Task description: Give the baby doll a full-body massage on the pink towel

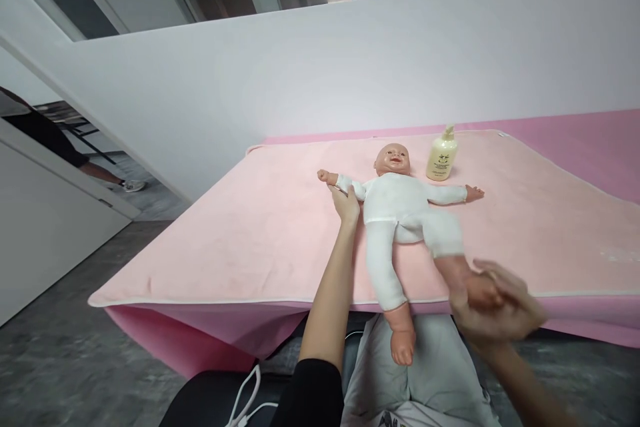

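Note:
A baby doll (400,203) in a white cloth body lies on its back on a pink towel (240,227), its head toward the wall and its feet past the table's front edge. My left hand (346,203) is at the doll's arm on the left side of the view, fingers around the white sleeve near the wrist. My right hand (495,307) is wrapped round the doll's foot on the right side, slightly blurred by motion. The doll's other foot hangs over the edge above my lap. A pale yellow pump bottle (441,157) stands upright beside the doll's head.
A pink cloth (600,153) lies beneath the towel and drapes over the front edge. Behind the table rises a white wall (200,80) with windows above. A white cable (245,400) lies near my seat. Through an opening at the left, a person's leg (103,172) shows.

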{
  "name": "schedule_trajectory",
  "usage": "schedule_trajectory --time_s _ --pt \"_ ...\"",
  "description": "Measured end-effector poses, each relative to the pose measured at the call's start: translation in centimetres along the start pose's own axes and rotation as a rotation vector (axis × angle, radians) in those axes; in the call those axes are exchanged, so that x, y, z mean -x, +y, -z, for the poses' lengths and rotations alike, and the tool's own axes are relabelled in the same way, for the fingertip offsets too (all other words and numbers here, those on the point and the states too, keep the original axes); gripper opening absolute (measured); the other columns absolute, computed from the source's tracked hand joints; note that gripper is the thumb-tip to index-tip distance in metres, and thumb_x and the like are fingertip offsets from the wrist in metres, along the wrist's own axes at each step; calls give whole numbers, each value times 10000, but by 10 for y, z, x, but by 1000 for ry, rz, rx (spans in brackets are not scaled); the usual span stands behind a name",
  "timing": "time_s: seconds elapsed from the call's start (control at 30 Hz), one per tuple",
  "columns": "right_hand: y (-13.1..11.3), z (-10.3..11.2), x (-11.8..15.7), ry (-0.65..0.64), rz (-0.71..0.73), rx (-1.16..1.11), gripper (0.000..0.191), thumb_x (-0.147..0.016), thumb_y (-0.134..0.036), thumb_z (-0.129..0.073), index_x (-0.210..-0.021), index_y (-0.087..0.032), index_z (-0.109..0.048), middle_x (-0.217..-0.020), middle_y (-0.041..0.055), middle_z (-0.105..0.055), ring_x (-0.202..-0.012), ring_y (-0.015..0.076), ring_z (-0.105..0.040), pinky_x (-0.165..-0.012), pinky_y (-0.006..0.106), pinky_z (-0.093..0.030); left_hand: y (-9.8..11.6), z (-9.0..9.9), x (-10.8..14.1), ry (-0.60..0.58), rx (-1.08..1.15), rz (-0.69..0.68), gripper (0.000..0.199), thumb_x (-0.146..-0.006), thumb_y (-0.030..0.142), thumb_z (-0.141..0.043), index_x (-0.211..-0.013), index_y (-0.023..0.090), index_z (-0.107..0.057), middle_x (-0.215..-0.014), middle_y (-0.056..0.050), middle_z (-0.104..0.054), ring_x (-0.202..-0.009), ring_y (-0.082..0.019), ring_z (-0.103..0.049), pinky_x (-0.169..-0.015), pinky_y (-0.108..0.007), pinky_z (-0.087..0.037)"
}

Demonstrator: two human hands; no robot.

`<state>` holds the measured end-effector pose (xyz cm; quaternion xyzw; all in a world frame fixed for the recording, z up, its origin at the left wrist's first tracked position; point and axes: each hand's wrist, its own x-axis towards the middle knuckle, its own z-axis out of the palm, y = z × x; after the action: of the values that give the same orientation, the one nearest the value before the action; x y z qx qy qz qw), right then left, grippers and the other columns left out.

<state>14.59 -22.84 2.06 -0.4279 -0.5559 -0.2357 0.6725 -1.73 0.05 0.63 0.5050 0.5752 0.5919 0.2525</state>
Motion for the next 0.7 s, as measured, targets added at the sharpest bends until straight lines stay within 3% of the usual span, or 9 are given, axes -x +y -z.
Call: schedule_trajectory --time_s 0.13,0.2,0.27,0.37,0.53,0.63,0.7 --pt "25 -49 -61 97 -89 -9 354 -709 -263 -648 -1031 -198 -513 -920 59 -583 -837 202 -617 -736 374 -535 14 0 12 -113 -331 -218 644 -862 207 -439 -1463 177 -209 -1048 -114 -542 -964 -233 -531 -837 -329 -434" --pt "40 -75 -75 -10 -155 -1 262 -757 -274 -581 -1003 -199 -532 -917 50 -585 -859 191 -601 -777 362 -514 20 -1 18 -226 -525 -371 603 -864 164 -420 -1448 227 -283 -1048 -112 -516 -965 -234 -498 -822 -325 -428" --pt "55 -96 -72 -198 -201 8 219 -781 -253 -521 -990 -202 -563 -904 44 -586 -856 181 -585 -789 341 -497 23 -1 21 -310 -669 -491 581 -859 115 -402 -1411 291 -364 -1069 -103 -494 -970 -228 -470 -820 -317 -420" --pt "69 -114 -55 -395 -253 62 238 -795 -235 -468 -978 -205 -616 -863 46 -544 -799 174 -565 -726 315 -485 23 -2 21 -349 -760 -548 587 -863 92 -380 -1395 342 -382 -1068 -92 -475 -953 -221 -453 -814 -313 -419" --pt "58 -101 -65 -363 -229 119 220 -796 -228 -483 -938 -213 -651 -872 45 -533 -780 161 -565 -684 286 -471 23 0 20 -355 -734 -496 586 -861 122 -399 -1409 328 -360 -1087 -101 -468 -979 -237 -458 -794 -317 -436" --pt "40 -68 -76 -195 -114 124 188 -785 -206 -511 -913 -197 -649 -845 43 -559 -759 156 -570 -672 282 -475 24 1 19 -334 -656 -375 561 -867 162 -404 -1411 293 -363 -1107 -113 -469 -1016 -248 -480 -796 -323 -449" --pt "29 -38 -67 -50 -16 140 172 -784 -197 -521 -907 -190 -640 -813 42 -565 -747 160 -573 -659 286 -479 22 2 17 -308 -568 -282 554 -869 178 -394 -1415 263 -354 -1097 -118 -481 -1011 -246 -510 -818 -335 -453"
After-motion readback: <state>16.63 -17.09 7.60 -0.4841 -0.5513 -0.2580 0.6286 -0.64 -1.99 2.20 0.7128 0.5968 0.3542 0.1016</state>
